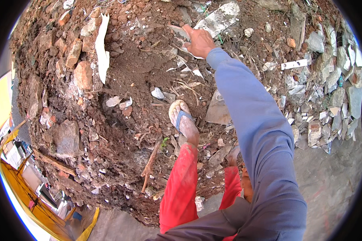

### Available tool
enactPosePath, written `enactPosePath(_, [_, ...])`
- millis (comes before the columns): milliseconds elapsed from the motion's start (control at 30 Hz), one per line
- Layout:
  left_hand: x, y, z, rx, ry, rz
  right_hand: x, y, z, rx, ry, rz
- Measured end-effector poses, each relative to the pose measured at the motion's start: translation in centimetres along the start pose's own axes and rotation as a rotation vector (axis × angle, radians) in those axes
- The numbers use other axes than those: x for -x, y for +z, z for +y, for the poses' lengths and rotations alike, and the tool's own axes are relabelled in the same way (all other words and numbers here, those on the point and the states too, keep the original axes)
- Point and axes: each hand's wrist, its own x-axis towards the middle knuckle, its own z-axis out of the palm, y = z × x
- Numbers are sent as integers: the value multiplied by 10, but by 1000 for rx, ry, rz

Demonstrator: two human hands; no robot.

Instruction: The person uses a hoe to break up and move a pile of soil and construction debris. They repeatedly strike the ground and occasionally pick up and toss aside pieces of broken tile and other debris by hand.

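My right hand (200, 41) reaches far forward in a blue-grey sleeve, over the earth near the top of the view. Its bent fingers close on a flat pale shard (178, 31), partly covered by the hand. Just beyond lies a dirty whitish slab (219, 19). Skin that looks like my left hand (246, 185) shows beside my red-trousered knee, mostly covered by the right sleeve; its fingers cannot be made out. One foot (185, 120), in a blue-strapped flip-flop, stands on the soil below the reaching hand.
Brick lumps (83, 75) and a long torn white strip (102, 48) lie on the left slope. Broken tile and stone (336, 94) heap up at right, beside grey paved ground (321, 180). A stick (151, 164) lies near my leg; yellow sheeting (34, 201) hangs at lower left.
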Motion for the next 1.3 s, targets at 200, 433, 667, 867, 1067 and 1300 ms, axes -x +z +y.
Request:
enactPosePath(200, [9,6,-18,-1215,411,23,154,-50,78,-615,361,105])
enactPosePath(433, [15,2,-19,-2220,659,-308,426,-39,154,-1453,869,852])
enactPosePath(667, [10,3,-37,-2328,895,-388,635,4,160,-1507,1342,1203])
enactPosePath(867, [0,-3,-49,-2318,1015,-367,764,-36,253,-1503,1355,1120])
enactPosePath(1067, [9,4,-46,-2322,913,-360,800,-16,284,-824,1838,908])
enactPosePath(1300, [7,-8,-30,-2234,817,-301,676,93,150,-1141,1576,632])
